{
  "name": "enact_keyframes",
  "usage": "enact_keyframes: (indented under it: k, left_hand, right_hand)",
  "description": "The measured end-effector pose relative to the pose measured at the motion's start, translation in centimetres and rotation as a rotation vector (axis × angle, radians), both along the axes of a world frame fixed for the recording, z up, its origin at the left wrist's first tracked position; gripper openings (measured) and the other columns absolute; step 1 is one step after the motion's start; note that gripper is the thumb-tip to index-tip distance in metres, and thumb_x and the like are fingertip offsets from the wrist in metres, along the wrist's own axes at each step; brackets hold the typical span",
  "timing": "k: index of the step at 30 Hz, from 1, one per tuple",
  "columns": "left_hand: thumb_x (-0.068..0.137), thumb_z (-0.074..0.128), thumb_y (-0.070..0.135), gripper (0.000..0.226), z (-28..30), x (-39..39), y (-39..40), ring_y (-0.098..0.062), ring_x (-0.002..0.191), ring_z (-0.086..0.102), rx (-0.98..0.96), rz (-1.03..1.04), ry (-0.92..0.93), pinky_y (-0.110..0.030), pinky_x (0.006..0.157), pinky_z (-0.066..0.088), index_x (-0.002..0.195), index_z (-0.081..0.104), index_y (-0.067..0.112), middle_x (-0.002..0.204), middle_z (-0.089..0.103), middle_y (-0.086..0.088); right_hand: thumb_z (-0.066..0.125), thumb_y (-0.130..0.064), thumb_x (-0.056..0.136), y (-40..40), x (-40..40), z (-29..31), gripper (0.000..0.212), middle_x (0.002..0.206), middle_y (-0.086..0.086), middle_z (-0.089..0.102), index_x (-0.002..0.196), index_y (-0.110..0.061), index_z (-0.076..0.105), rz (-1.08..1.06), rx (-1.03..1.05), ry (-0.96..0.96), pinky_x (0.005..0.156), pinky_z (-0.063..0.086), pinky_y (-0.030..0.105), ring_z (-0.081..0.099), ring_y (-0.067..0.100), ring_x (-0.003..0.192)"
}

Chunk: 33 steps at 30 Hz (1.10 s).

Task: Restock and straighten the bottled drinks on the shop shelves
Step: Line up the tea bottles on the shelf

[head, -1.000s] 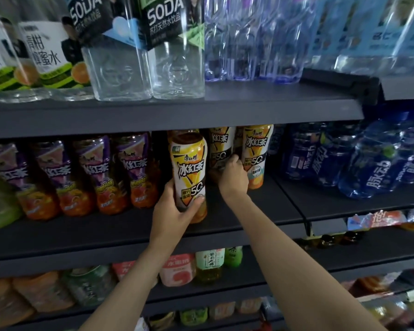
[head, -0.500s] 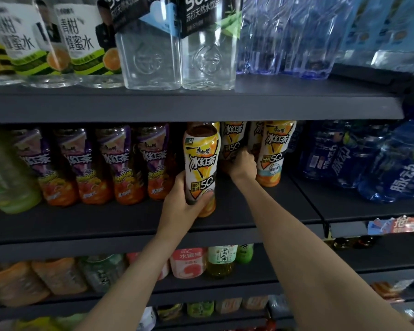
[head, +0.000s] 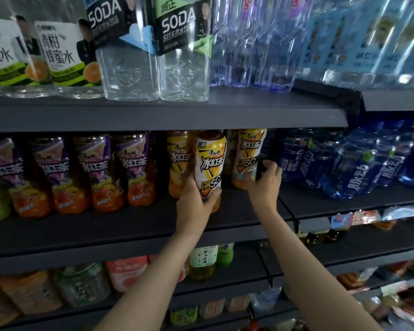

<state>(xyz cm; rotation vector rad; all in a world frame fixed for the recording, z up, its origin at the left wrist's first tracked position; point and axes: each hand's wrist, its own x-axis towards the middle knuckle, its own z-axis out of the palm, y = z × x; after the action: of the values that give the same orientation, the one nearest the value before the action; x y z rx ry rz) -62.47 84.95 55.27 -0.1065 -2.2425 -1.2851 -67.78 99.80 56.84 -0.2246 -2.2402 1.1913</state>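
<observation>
On the middle shelf [head: 120,225] stand yellow iced-tea bottles. My left hand [head: 196,201] grips the lower part of the front yellow iced-tea bottle [head: 209,161], which stands upright near the shelf's front. Another yellow bottle [head: 178,163] stands just behind it to the left. My right hand [head: 264,182] curls round the right side of a further yellow iced-tea bottle [head: 247,156] set deeper on the shelf. More yellow bottles are partly hidden behind these.
Purple-labelled tea bottles [head: 93,170] line the shelf to the left, blue drink bottles [head: 351,166] to the right. Clear soda bottles [head: 184,56] and water bottles stand on the upper shelf [head: 167,115] close overhead. Lower shelves hold green tea bottles [head: 202,261] and packets.
My right hand has moved from the gap between the yellow bottles to the right side of the right-hand bottle. My left hand keeps its grip; the front bottle sits slightly further in.
</observation>
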Motion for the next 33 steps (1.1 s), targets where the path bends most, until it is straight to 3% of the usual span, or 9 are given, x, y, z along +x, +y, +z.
enact_keyframes:
  k: [2,4,8,12,17,20,29,33]
  left_hand:
    - [0.084,0.065,0.031,0.052,0.0,-0.5,0.7,-0.015,0.114,0.052,0.011,-0.005,0.003,-0.008,0.079,0.031,0.125,0.042,0.009,0.123,0.056,-0.001]
    - [0.084,0.066,0.028,0.051,0.0,-1.3,1.3,-0.014,0.115,0.051,0.049,-0.012,-0.015,-0.009,0.083,0.032,0.125,0.042,0.009,0.123,0.054,-0.001]
    - [0.085,0.065,0.024,0.055,-0.1,-3.1,2.4,-0.014,0.122,0.048,0.111,0.006,-0.062,-0.014,0.091,0.034,0.131,0.038,0.009,0.13,0.052,-0.001]
    - [0.085,0.064,0.026,0.057,-0.2,-4.8,3.7,-0.015,0.123,0.047,0.126,0.08,-0.078,-0.015,0.094,0.035,0.132,0.037,0.007,0.132,0.051,-0.003]
    - [0.084,0.066,0.018,0.057,-1.1,-4.8,4.5,-0.008,0.113,0.048,0.12,0.128,-0.07,-0.005,0.084,0.033,0.132,0.037,0.006,0.125,0.052,-0.003]
    - [0.084,0.067,0.02,0.057,-1.4,-4.7,4.6,-0.012,0.114,0.051,0.095,0.171,-0.087,-0.011,0.084,0.035,0.13,0.037,0.006,0.125,0.053,-0.005]
    - [0.087,0.063,0.017,0.058,-0.8,-5.0,4.8,-0.02,0.123,0.049,0.074,0.179,-0.167,-0.015,0.088,0.034,0.135,0.032,0.008,0.131,0.051,-0.006]
    - [0.084,0.064,0.013,0.065,-1.8,-4.1,4.8,-0.023,0.127,0.044,-0.036,0.239,-0.185,-0.028,0.098,0.037,0.14,0.03,0.009,0.138,0.045,-0.009]
  right_hand:
    - [0.074,-0.024,0.077,0.3,-1.1,-0.7,0.074,0.134,0.018,0.038,0.135,-0.002,0.032,0.093,-0.017,-0.136,0.103,0.034,0.04,0.037,0.034,0.124]
    - [0.077,-0.029,0.073,0.5,-2.1,-1.6,0.084,0.136,0.016,0.039,0.137,-0.003,0.029,0.158,-0.042,-0.222,0.104,0.034,0.043,0.038,0.034,0.126]
    - [0.079,-0.025,0.071,1.1,-3.7,-2.8,0.071,0.127,0.013,0.051,0.125,-0.004,0.039,0.209,-0.028,-0.171,0.093,0.043,0.041,0.048,0.031,0.118]
    - [0.079,-0.02,0.071,2.1,-4.6,-2.7,0.062,0.12,0.013,0.052,0.118,-0.002,0.044,0.278,-0.016,-0.127,0.083,0.041,0.029,0.051,0.027,0.112]
    - [0.079,-0.022,0.07,2.7,-4.9,-2.7,0.064,0.119,0.016,0.047,0.116,0.0,0.04,0.338,0.002,-0.113,0.088,0.044,0.037,0.047,0.03,0.112]
    - [0.08,-0.023,0.067,2.8,-4.5,-2.8,0.067,0.117,0.017,0.046,0.114,0.002,0.039,0.36,0.016,-0.115,0.089,0.045,0.045,0.046,0.032,0.111]
    - [0.077,-0.023,0.071,2.8,-2.1,-2.6,0.06,0.116,0.016,0.045,0.109,0.001,0.038,0.398,0.086,-0.103,0.081,0.047,0.039,0.048,0.031,0.109]
    - [0.077,-0.024,0.073,3.1,-1.7,-2.3,0.06,0.116,0.015,0.047,0.112,0.002,0.039,0.437,0.086,-0.117,0.076,0.045,0.031,0.051,0.029,0.107]
